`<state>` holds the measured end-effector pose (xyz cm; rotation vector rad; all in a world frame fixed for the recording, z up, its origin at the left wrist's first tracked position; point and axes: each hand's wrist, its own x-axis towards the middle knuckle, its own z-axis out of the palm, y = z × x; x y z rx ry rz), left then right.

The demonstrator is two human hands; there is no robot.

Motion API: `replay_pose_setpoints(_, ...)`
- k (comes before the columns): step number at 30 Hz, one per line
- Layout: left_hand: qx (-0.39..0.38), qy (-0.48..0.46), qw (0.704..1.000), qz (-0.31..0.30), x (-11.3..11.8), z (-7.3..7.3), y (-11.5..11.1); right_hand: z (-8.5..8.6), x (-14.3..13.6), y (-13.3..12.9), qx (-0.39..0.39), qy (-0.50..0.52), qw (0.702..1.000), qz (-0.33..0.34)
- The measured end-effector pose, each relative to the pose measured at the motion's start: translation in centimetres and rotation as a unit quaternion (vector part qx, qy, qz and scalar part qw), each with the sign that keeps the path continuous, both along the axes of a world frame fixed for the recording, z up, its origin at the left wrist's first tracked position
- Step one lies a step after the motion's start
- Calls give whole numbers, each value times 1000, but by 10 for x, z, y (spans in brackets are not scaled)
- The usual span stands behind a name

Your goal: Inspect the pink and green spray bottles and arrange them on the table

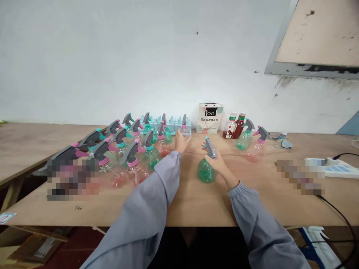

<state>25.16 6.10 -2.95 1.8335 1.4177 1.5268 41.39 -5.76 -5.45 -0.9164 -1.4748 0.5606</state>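
In front of the paper bag [206, 127], the right hand [217, 163] has its fingers clamped round a green bottle [206, 174]; a slack grip could drop it. Left of the bag, the left hand's [182, 142] fingers curl around a clear bottle [185, 132]; a sideways bump could topple neighbouring bottles [152, 157].

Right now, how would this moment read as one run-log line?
left hand: at pink-collared spray bottle, hold unclear | right hand: grip on green spray bottle | left side: more spray bottles | beyond: white paper bag
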Motion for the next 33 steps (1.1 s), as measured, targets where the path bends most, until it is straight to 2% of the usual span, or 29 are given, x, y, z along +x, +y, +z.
replay_pose_setpoints(2,-23,6,1000,14,6,14,30,1,0,0,-1,-26,1000,-6)
replay_pose_setpoints(5,-69,15,997,27,9,24,58,4,0,-5,2,-33,999,-2)
replay_pose_setpoints(7,-99,20,994,32,9,23,66,7,0,-10,5,-23,1000,10)
replay_pose_setpoints(10,-122,28,992,22,8,16,62,14,0,-15,-12,-3,999,40)
replay_pose_setpoints(14,-119,40,992,-15,3,-2,30,24,-3,-18,-65,96,985,129)
replay_pose_setpoints(18,-75,53,994,-53,-18,-26,-22,38,-8,-26,-113,186,954,205)
replay_pose_setpoints(21,-33,60,994,-86,-39,-38,-62,49,-11,-30,-132,234,938,222)
replay_pose_setpoints(24,-31,59,993,-93,-55,-43,-92,58,-13,-24,-146,249,934,211)
replay_pose_setpoints(28,-25,38,996,-79,-64,-44,-111,70,-17,-11,-157,244,932,216)
replay_pose_setpoints(33,-24,43,994,-93,-66,-42,-113,84,-23,-2,-142,226,928,259)
